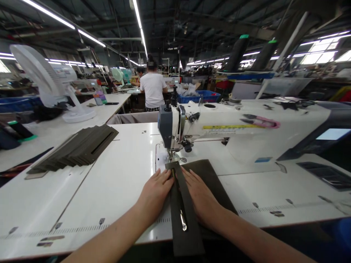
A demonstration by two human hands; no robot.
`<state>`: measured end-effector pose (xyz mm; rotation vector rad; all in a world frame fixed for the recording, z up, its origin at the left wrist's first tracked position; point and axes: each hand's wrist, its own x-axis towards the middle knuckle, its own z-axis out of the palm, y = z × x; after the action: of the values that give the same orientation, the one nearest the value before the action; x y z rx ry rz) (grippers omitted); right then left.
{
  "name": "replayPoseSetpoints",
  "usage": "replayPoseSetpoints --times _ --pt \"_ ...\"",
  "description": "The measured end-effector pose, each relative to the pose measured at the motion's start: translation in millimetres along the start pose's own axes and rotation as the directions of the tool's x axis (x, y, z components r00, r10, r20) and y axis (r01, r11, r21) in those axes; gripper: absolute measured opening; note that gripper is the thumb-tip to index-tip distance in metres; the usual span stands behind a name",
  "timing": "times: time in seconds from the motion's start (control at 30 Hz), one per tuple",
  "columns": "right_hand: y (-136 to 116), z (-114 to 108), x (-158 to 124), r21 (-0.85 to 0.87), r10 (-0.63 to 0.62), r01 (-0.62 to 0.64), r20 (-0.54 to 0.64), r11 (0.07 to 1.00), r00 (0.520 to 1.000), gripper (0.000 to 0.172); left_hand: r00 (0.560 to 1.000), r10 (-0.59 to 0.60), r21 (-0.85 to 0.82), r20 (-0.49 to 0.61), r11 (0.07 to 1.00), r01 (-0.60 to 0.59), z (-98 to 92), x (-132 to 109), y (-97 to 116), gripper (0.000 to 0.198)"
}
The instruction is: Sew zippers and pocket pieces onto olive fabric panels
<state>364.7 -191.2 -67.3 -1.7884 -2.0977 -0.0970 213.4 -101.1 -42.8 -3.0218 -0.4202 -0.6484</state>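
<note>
A narrow dark strip (pixel 183 233) of fabric or leather-like material lies lengthwise before me, its far end at the needle of the white sewing machine (pixel 241 146). A zipper runs in its slot, with a shiny metal zipper pull (pixel 183 222) near the front. My left hand (pixel 157 188) rests along the strip's left edge, fingers stretched forward, thumb touching it. On the other side, my right hand (pixel 200 195) lies flat with extended fingers, between the strip and a larger dark panel (pixel 210 175) beneath. The strip's near end hangs past the table edge. Palm undersides are hidden.
Left of the machine lies a fanned stack of dark slotted pieces (pixel 79 148). Pink-handled thread snips (pixel 263 121) rest on the machine arm. Behind are a white fan (pixel 78 111), a blue crate (pixel 201 96) and a person in a white shirt (pixel 153 89).
</note>
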Motion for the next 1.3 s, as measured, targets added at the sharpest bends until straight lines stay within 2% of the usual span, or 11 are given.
replayPoseSetpoints --times 0.17,0.3,0.47,0.77,0.97,1.13,1.3 --pt "-2.5 -9.2 0.8 0.043 0.017 -0.019 0.028 0.999 0.999 0.049 1.000 -0.011 -0.018 -0.007 1.000 0.011 0.4 -1.5 -8.5 0.028" --pt "-1.6 -11.8 3.2 0.085 0.034 -0.034 0.002 0.996 0.999 0.045 1.000 -0.007 -0.013 0.013 1.000 0.007 0.4 0.0 -9.9 0.027" --pt "-6.6 -14.5 10.4 0.057 0.087 -0.086 -0.015 0.995 0.996 0.046 0.999 -0.003 0.010 0.054 1.000 0.003 -2.8 2.8 -8.5 0.027" --pt "-8.7 -15.9 14.4 0.075 0.118 -0.118 0.015 0.990 0.993 0.045 0.999 0.028 0.034 -0.036 0.999 -0.027 4.4 -0.3 -17.8 0.035" --pt "-7.6 -17.5 14.4 0.101 0.145 -0.145 0.010 0.984 0.989 0.045 0.997 0.073 0.086 -0.034 0.994 -0.070 7.1 -1.6 -22.9 0.032" --pt "-3.6 -17.6 10.7 0.098 0.087 -0.089 0.028 0.991 0.996 0.051 0.996 0.093 0.085 -0.004 0.992 -0.092 3.3 2.7 -19.4 0.031" --pt "-3.1 -16.4 7.9 0.046 0.020 -0.024 0.096 0.999 0.995 0.051 0.998 0.060 0.058 0.011 0.996 -0.060 4.7 -0.6 -14.3 0.036"
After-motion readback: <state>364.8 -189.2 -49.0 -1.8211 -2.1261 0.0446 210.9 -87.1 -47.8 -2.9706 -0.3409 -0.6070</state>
